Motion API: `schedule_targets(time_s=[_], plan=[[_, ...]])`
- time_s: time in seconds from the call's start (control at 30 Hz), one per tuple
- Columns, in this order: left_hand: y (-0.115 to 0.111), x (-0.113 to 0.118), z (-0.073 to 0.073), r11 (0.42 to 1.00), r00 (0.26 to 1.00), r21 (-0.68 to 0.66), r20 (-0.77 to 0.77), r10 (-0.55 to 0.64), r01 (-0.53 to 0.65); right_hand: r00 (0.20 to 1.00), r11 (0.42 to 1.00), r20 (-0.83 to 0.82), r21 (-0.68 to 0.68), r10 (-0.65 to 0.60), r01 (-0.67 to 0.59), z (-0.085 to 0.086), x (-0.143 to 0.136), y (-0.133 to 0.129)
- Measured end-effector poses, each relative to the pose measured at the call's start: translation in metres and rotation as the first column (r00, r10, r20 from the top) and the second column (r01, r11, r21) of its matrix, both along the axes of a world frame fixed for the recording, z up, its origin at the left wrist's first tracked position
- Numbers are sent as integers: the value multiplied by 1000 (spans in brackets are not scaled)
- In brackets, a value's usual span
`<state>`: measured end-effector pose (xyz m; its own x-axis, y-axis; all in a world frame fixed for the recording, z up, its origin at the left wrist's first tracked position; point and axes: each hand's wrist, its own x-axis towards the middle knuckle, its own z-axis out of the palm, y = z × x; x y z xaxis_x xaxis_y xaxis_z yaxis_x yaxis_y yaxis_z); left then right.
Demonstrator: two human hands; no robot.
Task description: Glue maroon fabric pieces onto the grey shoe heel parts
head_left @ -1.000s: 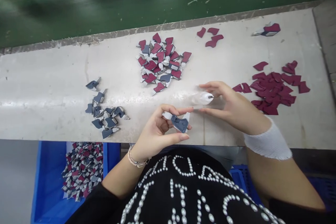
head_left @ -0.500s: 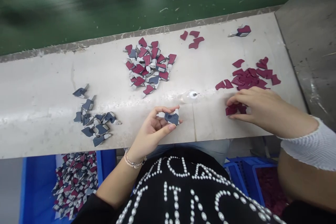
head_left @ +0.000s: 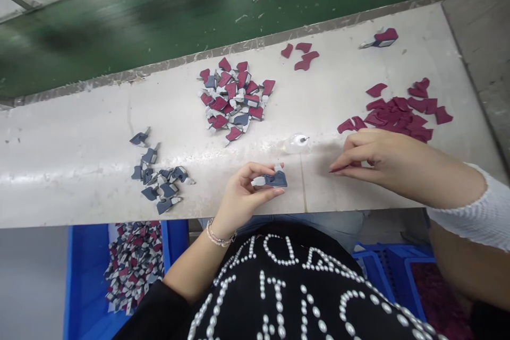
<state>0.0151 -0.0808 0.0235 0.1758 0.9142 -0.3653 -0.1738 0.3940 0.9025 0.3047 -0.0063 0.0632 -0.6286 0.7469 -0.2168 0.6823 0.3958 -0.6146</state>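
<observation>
My left hand (head_left: 241, 196) is closed on a blue-grey and white plastic part (head_left: 276, 179), its thumb below and its fingers above and behind. The fingertips of my right hand (head_left: 384, 162) are pinched together on a thin maroon plastic piece (head_left: 337, 171), of which only a dark red edge shows. This hand is over the table, just in front of a loose pile of flat maroon pieces (head_left: 392, 114). Between and beyond the hands is a small clear bottle (head_left: 298, 143) with a needle-like tip.
A heap of parts with maroon faces (head_left: 231, 98) sits mid-table, blue-grey parts (head_left: 163, 180) at left. Farther back are a few maroon pieces (head_left: 306, 59) and one assembled part (head_left: 384, 37). Blue bins (head_left: 85, 276) are below the front edge; a green belt (head_left: 179, 16) runs behind.
My right hand has moved left, away from the maroon pieces under it, with a thin piece pinched in its fingers. My left hand keeps hold of the blue-grey part. The view has shifted slightly.
</observation>
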Motion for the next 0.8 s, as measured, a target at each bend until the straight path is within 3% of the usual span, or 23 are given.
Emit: schedule_targets(time_s=[0.07,0.2,0.3,0.5,0.7,0.8], plan=[[1,1,-1,1000,999,16,-26,20,-20,991,998,-130,-64,-36,28,9,-15,-5],[1,2,-3,998,998,37,-37,42,-41,917,937,-371,-349,-145,7,18,-44,-18],[1,2,-5,995,997,72,-32,70,-67,873,918,-453,-397,-183,-13,16,-58,-25],[4,1,-11,970,996,231,-39,82,-71,807,808,-401,-569,-434,152,11,-67,-32],[0,6,-16,934,988,327,-2,152,-143,816,838,-391,-511,-425,191,10,-65,-28],[-3,10,-18,924,986,347,2,167,-157,809,822,-389,-537,-440,189,9,-67,-30]])
